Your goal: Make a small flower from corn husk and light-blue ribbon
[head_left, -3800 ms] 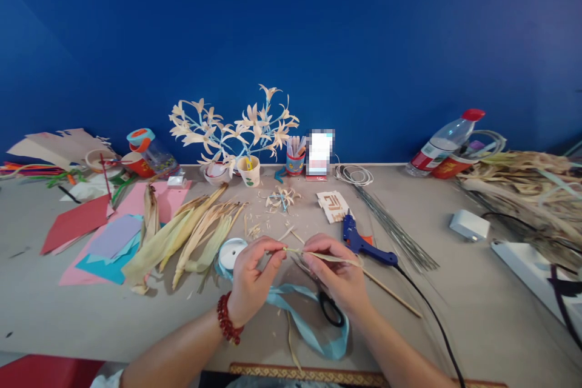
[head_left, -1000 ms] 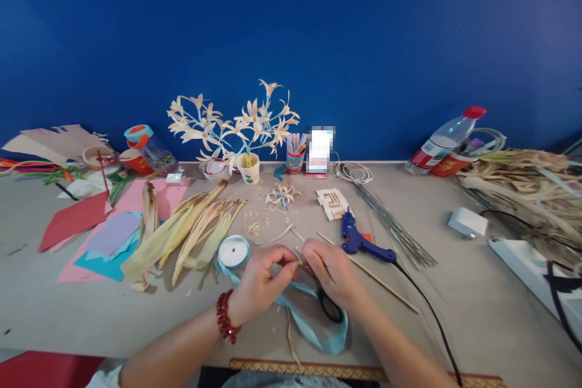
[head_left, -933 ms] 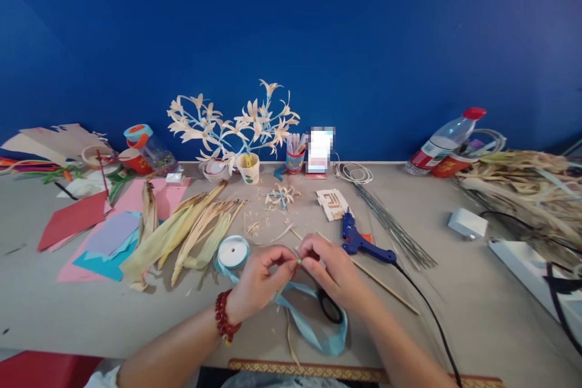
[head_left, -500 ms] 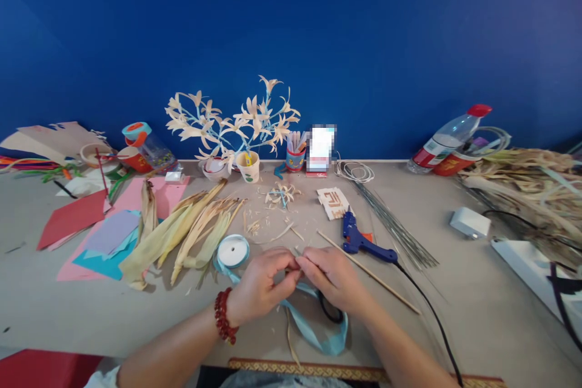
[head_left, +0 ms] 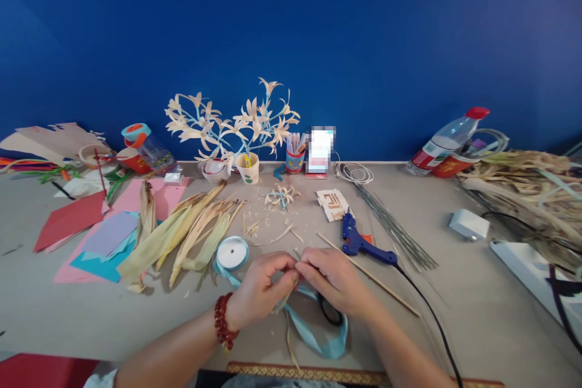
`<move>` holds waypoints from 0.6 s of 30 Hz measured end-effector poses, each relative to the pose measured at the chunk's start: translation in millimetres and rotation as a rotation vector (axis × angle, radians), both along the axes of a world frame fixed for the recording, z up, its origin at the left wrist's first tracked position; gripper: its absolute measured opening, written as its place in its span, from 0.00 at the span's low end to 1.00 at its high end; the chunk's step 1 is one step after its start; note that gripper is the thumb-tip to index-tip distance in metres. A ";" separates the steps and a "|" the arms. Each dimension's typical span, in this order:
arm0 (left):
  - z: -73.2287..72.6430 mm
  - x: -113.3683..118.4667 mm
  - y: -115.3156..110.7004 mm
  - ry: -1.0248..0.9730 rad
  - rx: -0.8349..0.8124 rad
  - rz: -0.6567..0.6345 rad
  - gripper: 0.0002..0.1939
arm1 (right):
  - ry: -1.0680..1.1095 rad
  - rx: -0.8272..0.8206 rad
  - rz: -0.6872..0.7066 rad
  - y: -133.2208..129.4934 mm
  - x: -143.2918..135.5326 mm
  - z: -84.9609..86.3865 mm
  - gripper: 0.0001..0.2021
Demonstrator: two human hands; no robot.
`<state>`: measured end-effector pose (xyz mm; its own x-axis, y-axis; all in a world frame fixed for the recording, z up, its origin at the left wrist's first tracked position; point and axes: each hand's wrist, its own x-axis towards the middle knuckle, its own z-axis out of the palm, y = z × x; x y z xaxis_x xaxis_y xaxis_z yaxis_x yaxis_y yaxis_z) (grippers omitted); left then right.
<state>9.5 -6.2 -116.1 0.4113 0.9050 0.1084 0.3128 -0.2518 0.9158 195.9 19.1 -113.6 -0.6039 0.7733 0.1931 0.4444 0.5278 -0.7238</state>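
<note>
My left hand, with a red bead bracelet at the wrist, and my right hand meet at the fingertips above the table. Both pinch a small piece that the fingers mostly hide; a thin greyish tip shows between them. Under the hands lies a loop of light blue ribbon, running from a white spool on the left. The black handle of a tool, perhaps scissors, sits partly beneath my right hand. A narrow dry husk strip lies below my left hand.
A wooden stick, a blue glue gun and thin wires lie to the right. Corn husks and coloured paper are on the left. Husk flowers stand in a cup at the back.
My hands stay together in nearly the same place, with small finger movements. A pale strip and a bit of red now show under my left fingers.
</note>
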 end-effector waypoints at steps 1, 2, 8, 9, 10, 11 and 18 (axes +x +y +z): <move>0.0 0.4 -0.2 0.015 0.021 -0.003 0.11 | 0.005 0.007 -0.014 0.2 -0.9 -1.8 0.21; 0.0 0.8 -0.4 0.033 0.050 -0.005 0.10 | 0.008 0.008 -0.030 0.3 -1.8 -3.4 0.22; -1.2 2.0 -1.4 0.152 0.225 0.006 0.07 | 0.011 0.003 -0.100 0.5 -3.3 -7.8 0.25; -2.0 1.8 -1.4 0.186 0.262 0.012 0.07 | 0.009 0.002 -0.118 0.5 -3.3 -8.5 0.25; -3.0 1.5 -1.4 0.226 0.308 0.016 0.07 | 0.007 -0.001 -0.138 0.5 -3.3 -9.5 0.26; -4.2 1.2 -1.4 0.267 0.360 0.021 0.07 | 0.006 -0.005 -0.162 0.6 -3.5 -10.7 0.26; -10.7 0.1 -1.0 0.394 0.532 0.051 0.07 | 0.001 -0.110 -0.252 1.1 -5.4 -12.4 0.30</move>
<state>9.5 -7.2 -126.8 0.4700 0.7889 0.3958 0.6224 -0.6142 0.4852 190.5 20.3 -126.1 -0.3899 0.9154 0.1004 0.5508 0.3192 -0.7712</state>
